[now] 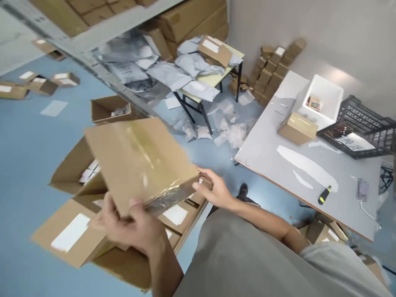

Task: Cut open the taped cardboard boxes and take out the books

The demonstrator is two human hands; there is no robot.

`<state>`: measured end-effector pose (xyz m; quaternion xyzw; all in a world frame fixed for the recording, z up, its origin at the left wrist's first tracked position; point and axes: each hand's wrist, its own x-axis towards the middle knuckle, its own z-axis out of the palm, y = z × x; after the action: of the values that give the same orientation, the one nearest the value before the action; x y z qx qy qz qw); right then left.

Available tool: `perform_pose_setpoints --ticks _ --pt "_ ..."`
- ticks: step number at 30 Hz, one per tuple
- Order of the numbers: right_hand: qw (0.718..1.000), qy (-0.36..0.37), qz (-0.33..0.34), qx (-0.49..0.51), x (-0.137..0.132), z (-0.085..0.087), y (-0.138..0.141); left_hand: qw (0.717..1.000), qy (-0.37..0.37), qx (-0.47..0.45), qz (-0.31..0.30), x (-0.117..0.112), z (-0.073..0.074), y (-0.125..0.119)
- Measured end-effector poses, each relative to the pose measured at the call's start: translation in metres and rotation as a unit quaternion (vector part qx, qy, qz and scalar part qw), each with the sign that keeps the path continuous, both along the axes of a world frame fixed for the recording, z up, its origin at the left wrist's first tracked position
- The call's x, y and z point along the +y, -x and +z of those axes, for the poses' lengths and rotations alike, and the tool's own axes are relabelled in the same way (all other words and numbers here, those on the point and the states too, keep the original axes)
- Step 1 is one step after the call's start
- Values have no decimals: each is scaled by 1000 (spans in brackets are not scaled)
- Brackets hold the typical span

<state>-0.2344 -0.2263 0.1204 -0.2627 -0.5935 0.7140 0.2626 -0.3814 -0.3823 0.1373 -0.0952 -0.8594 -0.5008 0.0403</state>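
Note:
A taped cardboard box [139, 156] is held tilted between my two hands. My left hand [133, 227] grips its near left corner, thumb on top. At the right corner, my right hand [213, 187] pinches the edge between thumb and fingers. Clear shiny tape runs along the side facing me. Beneath it stands a large open carton [123, 264] with several smaller boxes inside, some bearing white labels. One labelled box [69, 233] sticks out over the carton's left side. Behind, another open box [69, 169] shows small white packets.
On the grey table [262, 144] to the right are a white foam bin [331, 88], a small carton [297, 128], a black crate [355, 142] and a yellow-black cutter [324, 195]. Grey parcels [198, 66] cover a small table. A metal shelf post [83, 60] slants across the upper left.

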Motion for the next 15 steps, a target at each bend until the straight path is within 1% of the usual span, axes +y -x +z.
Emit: perform_pose_setpoints --ticks 1,2,3,4,5,6,7,9,11,13,15 --pt "999 12 -45 -6 12 -5 -20 999 -17 47 -19 33 6 -10" --pt "995 23 -92 -10 24 -12 -39 996 -35 67 -50 65 8 -21" --pt "989 34 -143 -14 36 -20 -57 993 -45 52 -100 96 7 -32" --pt "980 42 -196 -18 46 -29 -75 986 -49 26 -157 125 0 -42" --pt "967 48 -248 -23 57 -38 -92 975 -51 0 -218 153 -11 -53" --pt "953 50 -298 -27 66 -48 -108 961 -51 -18 -272 178 -26 -63" --pt "938 48 -343 -31 74 -59 -124 948 -55 -33 -313 201 -45 -73" --pt "908 34 -416 -39 89 -81 -154 920 -59 -74 -380 243 -88 -96" --pt "882 19 -468 -51 99 -106 -181 890 -56 -126 -435 277 -131 -121" --pt "860 18 -505 -72 106 -131 -207 865 -43 -184 -465 301 -166 -148" --pt "847 33 -520 -105 109 -152 -229 845 -10 -239 -478 313 -189 -172"
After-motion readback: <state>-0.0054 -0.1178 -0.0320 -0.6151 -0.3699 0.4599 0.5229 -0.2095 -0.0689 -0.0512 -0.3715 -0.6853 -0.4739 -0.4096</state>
